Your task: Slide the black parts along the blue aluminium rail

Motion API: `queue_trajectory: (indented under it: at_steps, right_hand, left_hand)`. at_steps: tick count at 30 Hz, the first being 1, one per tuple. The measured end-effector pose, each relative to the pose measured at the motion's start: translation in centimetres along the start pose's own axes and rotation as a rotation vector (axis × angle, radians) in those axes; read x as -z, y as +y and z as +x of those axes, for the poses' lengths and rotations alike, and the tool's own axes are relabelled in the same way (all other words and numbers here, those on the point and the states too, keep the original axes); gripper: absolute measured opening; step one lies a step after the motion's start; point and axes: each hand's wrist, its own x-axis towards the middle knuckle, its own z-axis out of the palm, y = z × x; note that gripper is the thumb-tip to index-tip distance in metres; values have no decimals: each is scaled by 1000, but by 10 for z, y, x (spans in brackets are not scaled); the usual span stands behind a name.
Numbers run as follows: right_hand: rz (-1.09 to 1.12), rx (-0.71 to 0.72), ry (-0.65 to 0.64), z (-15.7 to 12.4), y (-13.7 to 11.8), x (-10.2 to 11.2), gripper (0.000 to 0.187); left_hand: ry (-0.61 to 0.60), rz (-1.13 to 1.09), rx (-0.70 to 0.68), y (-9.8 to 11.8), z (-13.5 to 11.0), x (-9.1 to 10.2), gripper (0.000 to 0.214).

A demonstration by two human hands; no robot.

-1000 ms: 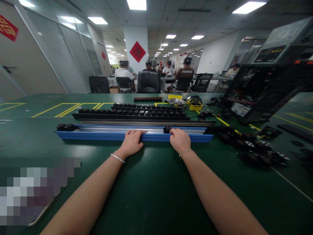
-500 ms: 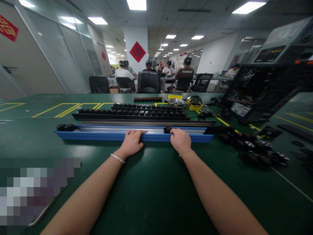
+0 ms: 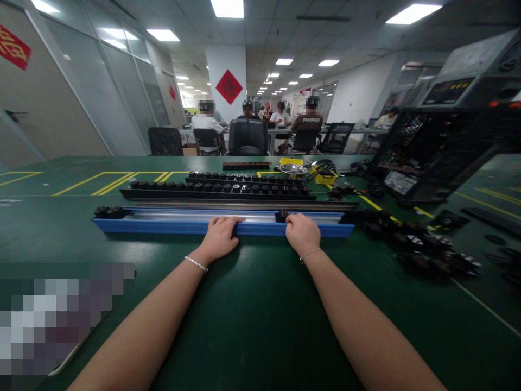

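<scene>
Green workbench matting carries a long blue-edged aluminium rail (image 3: pixel 163 221) lying nine-to-three o'clock. At twelve o'clock, the left hand (image 3: pixel 220 237) rests flat, fingers loosely curled on its near edge. The right hand (image 3: pixel 302 233) pinches a small black part (image 3: pixel 280 215) in the channel.

Only word you can actually read is "PUMPKIN", white letters across the back of the brown shirt (image 3: pixel 307 120) on a person sitting way past the tabletop's far edge. The red diamond signs (image 3: pixel 229 86) have characters too blurry to read.

Both hands (image 3: pixel 260 236) rest, seemingly gripping, on blue rail (image 3: pixel 163 225).
</scene>
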Motion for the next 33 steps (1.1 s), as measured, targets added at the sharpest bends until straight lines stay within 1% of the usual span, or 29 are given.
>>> queue_trajectory:
  at_steps: [4,8,11,14,22,33]
  right_hand:
    - [9,-32,49,-1,0,-1,24]
    - [76,-79,135,0,0,-4,21]
    - [148,-91,179,1,1,-8,32]
    - [186,-74,162,2,1,-12,37]
    - [209,-129,127,3,-1,-13,30]
    - [189,-141,144,3,0,-12,30]
  left_hand:
    - [-3,5,1,0,0,0,51]
    - [4,2,-2,0,0,-1,52]
    - [1,-5,6,0,0,-1,52]
    - [-7,-5,16,1,1,0,52]
    - [1,0,19,1,0,-1,52]
    - [-7,-3,16,2,0,0,52]
